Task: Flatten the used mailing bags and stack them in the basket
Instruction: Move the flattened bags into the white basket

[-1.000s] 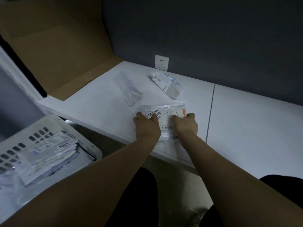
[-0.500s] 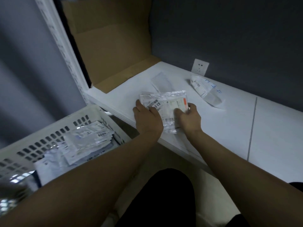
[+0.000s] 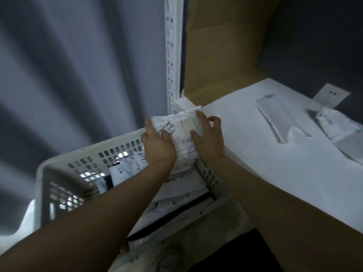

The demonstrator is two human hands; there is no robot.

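A flattened white mailing bag (image 3: 181, 132) with a printed label is held between my left hand (image 3: 158, 143) and my right hand (image 3: 209, 137), above the far right corner of the white slotted basket (image 3: 59, 165). Both hands grip its edges. Inside the basket lies a stack of flat mailing bags (image 3: 182, 195). Two more bags rest on the white table (image 3: 275, 165): a clear one (image 3: 275, 116) and a crumpled labelled one (image 3: 337, 130) further right.
A white perforated upright post (image 3: 172, 55) stands behind the basket, with a cardboard sheet (image 3: 220, 46) to its right. A wall socket (image 3: 331, 95) sits at the table's back. Grey curtain folds fill the left.
Both hands lifted the labelled bag off the table and carried it left, over the basket. The view swung left with them.
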